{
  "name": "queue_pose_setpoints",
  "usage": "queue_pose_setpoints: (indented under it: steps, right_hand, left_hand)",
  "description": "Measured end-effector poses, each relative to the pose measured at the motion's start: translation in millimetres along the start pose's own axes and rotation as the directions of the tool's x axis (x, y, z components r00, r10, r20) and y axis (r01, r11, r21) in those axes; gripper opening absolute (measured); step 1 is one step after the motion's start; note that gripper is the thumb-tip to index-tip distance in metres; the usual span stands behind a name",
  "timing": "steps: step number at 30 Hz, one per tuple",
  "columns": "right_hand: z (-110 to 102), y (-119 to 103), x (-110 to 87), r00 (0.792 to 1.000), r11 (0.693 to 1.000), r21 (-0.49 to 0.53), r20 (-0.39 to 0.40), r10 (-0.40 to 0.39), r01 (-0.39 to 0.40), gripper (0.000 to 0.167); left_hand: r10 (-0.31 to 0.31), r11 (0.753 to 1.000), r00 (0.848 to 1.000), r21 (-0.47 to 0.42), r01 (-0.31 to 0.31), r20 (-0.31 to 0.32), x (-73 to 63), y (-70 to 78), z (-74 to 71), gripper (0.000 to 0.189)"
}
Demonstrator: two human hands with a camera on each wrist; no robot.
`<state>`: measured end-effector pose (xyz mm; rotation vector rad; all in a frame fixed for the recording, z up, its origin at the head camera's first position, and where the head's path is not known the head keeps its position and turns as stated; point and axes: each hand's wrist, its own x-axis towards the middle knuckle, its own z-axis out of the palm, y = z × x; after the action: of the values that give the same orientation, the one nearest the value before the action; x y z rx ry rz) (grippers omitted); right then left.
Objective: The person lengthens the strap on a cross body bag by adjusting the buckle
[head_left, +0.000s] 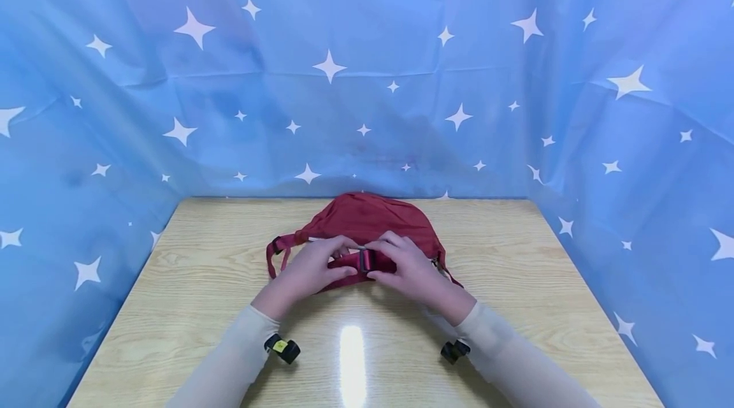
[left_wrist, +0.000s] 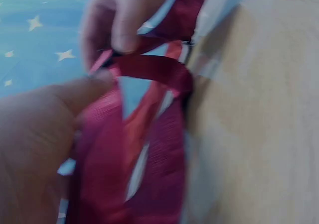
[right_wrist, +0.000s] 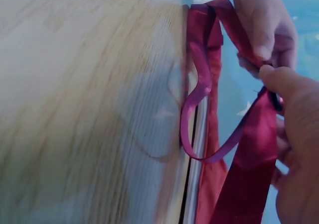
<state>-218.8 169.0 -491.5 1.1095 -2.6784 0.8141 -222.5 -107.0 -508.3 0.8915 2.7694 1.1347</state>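
A dark red waist bag lies toward the back of the table with its strap drawn up in front. On the strap is a black slider buckle, held upright between both hands. My left hand pinches the strap just left of the buckle, thumb below and fingers above. From the other side my right hand pinches the buckle's right edge and the strap there. A loose loop of strap hangs beside the fingers in the left wrist view. Fingers partly hide the buckle in both wrist views.
The wooden table reaches forward to a blue curtain with white stars, which also hangs at both sides. Another black buckle sits on the strap at the bag's left end. Small black cameras ride on both wrists.
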Motion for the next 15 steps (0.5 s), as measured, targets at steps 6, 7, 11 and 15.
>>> queue_pose_setpoints:
  steps: [6, 7, 11, 15]
  right_hand:
    - [-4.9, 2.2, -4.0, 1.000, 1.000, 0.025, -0.012, -0.012, 0.012, 0.051]
    - [-5.1, 2.8, -4.5, 1.000, 1.000, 0.022, -0.012, -0.016, 0.016, 0.051]
    - [-4.4, 3.7, -5.0, 0.999, 0.999, -0.003, -0.010, -0.040, 0.040, 0.051]
    - [-3.0, 3.2, -4.5, 0.997, 0.997, -0.010, -0.019, -0.075, 0.074, 0.052]
  left_hand:
    - [-0.063, 0.992, 0.997, -0.107, 0.068, 0.046, -7.0, -5.5, -11.8, 0.007]
    - [-0.064, 0.991, 0.997, -0.119, 0.069, 0.050, -7.1, -5.8, -12.2, 0.004]
    - [-0.042, 0.989, 0.998, -0.140, 0.048, 0.047, -4.5, -4.3, -11.0, 0.006]
    - [-0.039, 0.987, 0.998, -0.156, 0.047, 0.054, -1.5, -3.1, -8.5, 0.009]
